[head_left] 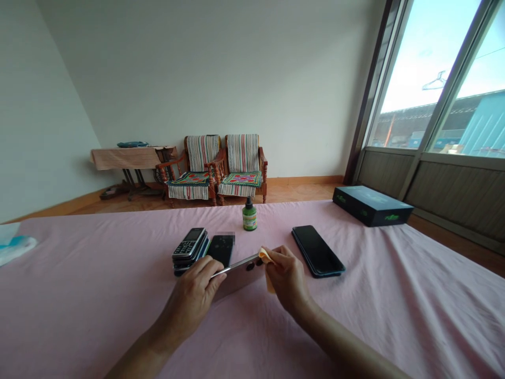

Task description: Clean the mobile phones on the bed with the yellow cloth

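My left hand [195,295] grips a silvery-pink smartphone [241,273], held tilted on its edge above the pink cloth. My right hand [287,276] pinches a small orange cloth [265,256] against the phone's upper end. Just behind the hands lies a stack of phones [190,250] with a keypad phone on top, and a black phone [221,248] beside it. A small green bottle [249,215] with a black cap stands upright farther back.
A dark smartphone [317,250] lies flat to the right. A dark box [372,205] sits at the table's far right corner. A light blue and white item [13,245] lies at the left edge. The pink tablecloth [98,295] covers the table. Two chairs [219,168] stand by the wall.
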Tool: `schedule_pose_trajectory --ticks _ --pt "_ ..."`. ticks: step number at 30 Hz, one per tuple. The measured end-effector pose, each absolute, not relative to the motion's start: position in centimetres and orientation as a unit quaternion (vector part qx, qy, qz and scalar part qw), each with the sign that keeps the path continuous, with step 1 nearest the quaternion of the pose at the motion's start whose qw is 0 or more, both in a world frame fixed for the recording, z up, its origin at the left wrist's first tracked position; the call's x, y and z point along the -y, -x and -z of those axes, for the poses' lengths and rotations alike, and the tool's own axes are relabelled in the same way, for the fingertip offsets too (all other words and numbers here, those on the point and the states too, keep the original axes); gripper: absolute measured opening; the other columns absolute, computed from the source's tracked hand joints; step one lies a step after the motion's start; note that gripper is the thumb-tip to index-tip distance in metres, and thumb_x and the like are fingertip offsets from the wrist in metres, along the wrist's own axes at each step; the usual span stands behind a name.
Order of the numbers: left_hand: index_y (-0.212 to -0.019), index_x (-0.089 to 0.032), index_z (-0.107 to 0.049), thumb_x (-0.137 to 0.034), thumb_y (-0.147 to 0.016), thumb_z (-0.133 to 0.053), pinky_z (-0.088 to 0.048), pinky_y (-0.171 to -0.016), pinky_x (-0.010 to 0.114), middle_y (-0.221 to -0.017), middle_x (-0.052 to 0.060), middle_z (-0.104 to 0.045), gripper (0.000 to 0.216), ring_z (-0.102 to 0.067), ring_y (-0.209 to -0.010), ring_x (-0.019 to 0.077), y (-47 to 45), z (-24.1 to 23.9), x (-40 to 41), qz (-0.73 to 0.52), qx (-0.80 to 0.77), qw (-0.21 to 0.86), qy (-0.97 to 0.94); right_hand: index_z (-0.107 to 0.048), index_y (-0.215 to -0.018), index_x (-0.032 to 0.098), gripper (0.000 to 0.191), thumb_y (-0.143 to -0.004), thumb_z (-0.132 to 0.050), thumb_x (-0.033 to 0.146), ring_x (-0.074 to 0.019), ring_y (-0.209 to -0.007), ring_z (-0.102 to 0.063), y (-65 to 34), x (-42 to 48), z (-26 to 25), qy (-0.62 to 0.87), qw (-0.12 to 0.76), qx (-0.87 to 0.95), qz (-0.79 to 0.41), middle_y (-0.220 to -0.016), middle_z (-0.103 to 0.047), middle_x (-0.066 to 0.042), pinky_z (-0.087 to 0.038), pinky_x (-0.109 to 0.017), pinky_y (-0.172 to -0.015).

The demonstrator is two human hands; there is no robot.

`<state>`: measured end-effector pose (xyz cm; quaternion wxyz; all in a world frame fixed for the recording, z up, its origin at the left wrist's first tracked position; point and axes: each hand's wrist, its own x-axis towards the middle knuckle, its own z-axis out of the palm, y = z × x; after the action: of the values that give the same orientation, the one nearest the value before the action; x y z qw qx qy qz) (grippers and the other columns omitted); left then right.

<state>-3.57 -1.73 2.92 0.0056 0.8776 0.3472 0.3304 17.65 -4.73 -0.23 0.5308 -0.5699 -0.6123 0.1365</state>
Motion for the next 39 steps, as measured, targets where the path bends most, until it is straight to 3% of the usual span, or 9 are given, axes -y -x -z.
schedule_pose_trajectory --ticks 4,6,13,19,25,32,39 --pt "-0.082 -0.021 -0.057 -0.029 -0.095 -0.039 -0.044 -0.067 0.027 -0.078 0.002 -0.059 0.024 -0.059 -0.073 0.0179 3.4 -3.1 1.8 -0.338 -0.347 0.004 -0.875 -0.060 -0.049 0.016 0.025 -0.071 -0.051 0.009 -0.0109 -0.054 -0.047 -18.6 3.9 1.7 0.608 0.481 0.614 -0.146 -0.059 -0.049 0.001 -0.029 -0.022 -0.050" --pt "-0.082 -0.021 -0.057 -0.029 -0.095 -0.039 -0.044 -0.066 0.028 -0.078 0.002 -0.058 0.024 -0.059 -0.073 0.0182 3.4 -3.1 1.9 -0.336 -0.352 0.006 -0.874 -0.055 -0.043 0.016 0.026 -0.067 -0.053 0.007 -0.0096 -0.050 -0.044 -18.8 3.8 2.0 0.603 0.475 0.624 -0.146 -0.056 -0.047 0.001 -0.026 -0.022 -0.048" --pt "-0.083 -0.020 -0.056 -0.029 -0.095 -0.038 -0.044 -0.069 0.029 -0.080 0.003 -0.057 0.023 -0.059 -0.076 0.0190 3.6 -2.9 1.9 -0.323 -0.360 0.022 -0.875 -0.065 -0.064 0.017 0.023 -0.080 -0.049 0.014 -0.0118 -0.064 -0.053 -18.5 3.9 0.6 0.579 0.510 0.620 -0.139 -0.072 -0.056 -0.001 -0.034 -0.021 -0.056" --pt "-0.084 -0.020 -0.056 -0.030 -0.096 -0.037 -0.043 -0.069 0.030 -0.081 0.003 -0.057 0.024 -0.058 -0.075 0.0192 3.6 -2.8 1.9 -0.323 -0.358 0.024 -0.876 -0.052 -0.044 0.016 0.032 -0.075 -0.052 0.010 -0.0091 -0.051 -0.044 -18.8 3.9 1.2 0.585 0.473 0.644 -0.136 -0.057 -0.047 0.002 -0.028 -0.021 -0.051" --pt "-0.082 -0.021 -0.056 -0.029 -0.095 -0.038 -0.044 -0.066 0.028 -0.079 0.002 -0.058 0.023 -0.059 -0.073 0.0182 3.4 -2.9 1.8 -0.332 -0.359 0.007 -0.872 -0.067 -0.071 0.017 0.020 -0.081 -0.049 0.014 -0.0122 -0.066 -0.053 -18.2 4.3 0.4 0.570 0.523 0.619 -0.135 -0.074 -0.056 -0.002 -0.034 -0.021 -0.057" --pt "-0.081 -0.021 -0.055 -0.028 -0.095 -0.038 -0.043 -0.065 0.028 -0.078 0.002 -0.058 0.023 -0.058 -0.071 0.0178 3.5 -2.8 1.8 -0.336 -0.356 0.002 -0.872 -0.046 -0.045 0.017 0.028 -0.072 -0.050 0.009 -0.0089 -0.051 -0.042 -18.6 3.5 2.3 0.596 0.479 0.625 -0.156 -0.059 -0.046 0.002 -0.025 -0.022 -0.049" --pt "-0.081 -0.021 -0.055 -0.031 -0.095 -0.042 -0.043 -0.065 0.028 -0.078 0.002 -0.058 0.022 -0.059 -0.072 0.0186 3.5 -2.5 1.8 -0.349 -0.364 0.007 -0.863 -0.052 -0.051 0.017 0.020 -0.071 -0.053 0.014 -0.0100 -0.056 -0.043 -18.8 3.7 1.6 0.571 0.519 0.607 -0.187 -0.063 -0.046 0.002 -0.027 -0.022 -0.052"
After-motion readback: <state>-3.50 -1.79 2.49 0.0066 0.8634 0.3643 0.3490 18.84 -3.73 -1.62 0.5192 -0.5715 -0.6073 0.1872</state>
